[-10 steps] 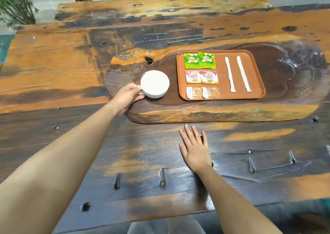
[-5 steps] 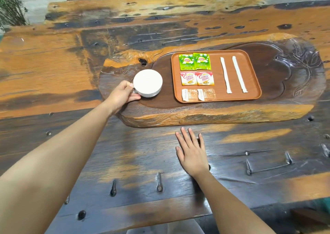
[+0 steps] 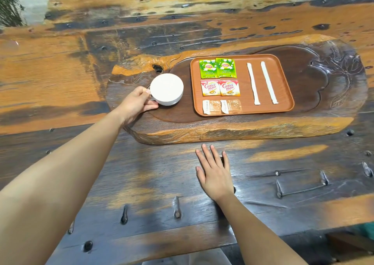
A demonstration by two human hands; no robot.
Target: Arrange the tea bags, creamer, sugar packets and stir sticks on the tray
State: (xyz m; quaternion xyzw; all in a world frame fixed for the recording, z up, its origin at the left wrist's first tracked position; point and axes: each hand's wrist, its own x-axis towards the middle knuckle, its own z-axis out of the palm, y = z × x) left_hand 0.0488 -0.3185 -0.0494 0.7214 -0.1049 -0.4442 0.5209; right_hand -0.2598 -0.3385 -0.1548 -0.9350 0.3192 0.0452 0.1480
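On the carved wooden slab, the left hand grips a round white ceramic cup just left of the brown plastic tray.

Over the last second little has changed: the cup has stayed put, gripped at its handle side by the left fingers, and the right hand has stayed flat and spread on the worn, nail-studded plank desk, holding nothing. The tray looks fully laid out, so the task seems about finished: two glossy green tea bags at the far left, two red-and-white creamer sachets below, two tan paper sugar packets nearest, and two long white paper-wrapped stir sticks slanting side by side on the right.
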